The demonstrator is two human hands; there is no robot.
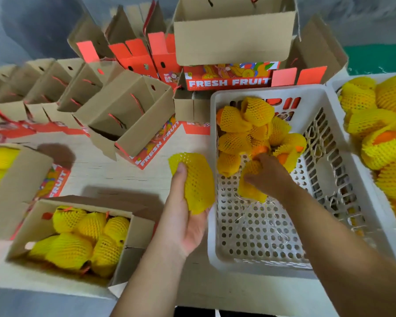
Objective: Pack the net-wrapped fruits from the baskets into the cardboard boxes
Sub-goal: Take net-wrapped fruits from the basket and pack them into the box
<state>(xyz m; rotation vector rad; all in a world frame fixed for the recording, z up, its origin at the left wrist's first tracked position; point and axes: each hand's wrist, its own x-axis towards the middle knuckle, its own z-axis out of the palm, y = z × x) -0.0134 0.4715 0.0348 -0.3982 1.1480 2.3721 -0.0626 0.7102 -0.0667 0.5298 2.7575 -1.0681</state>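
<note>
Left hand (pixel 183 216) holds one net-wrapped fruit (pixel 196 181) just left of the white basket (pixel 256 261), thumb across the yellow foam net, fingers curled beneath it. Right hand (pixel 268 175) is inside the basket, fingers closed round a second netted fruit (pixel 252 188) at the near edge of the remaining pile (pixel 249 131) (orange skin shows through several nets). A second basket (pixel 375 197), at far right, is heaped with more wrapped fruit. The nearest cardboard box (pixel 137 225), lower left on the pale surface (pixel 114 177), is already filled with netted fruits. Empty open boxes (pixel 126 113) stand behind; their red printed panels read "FRESH FRUIT" (pixel 228 82) in white capitals. Smaller print is illegible.
</note>
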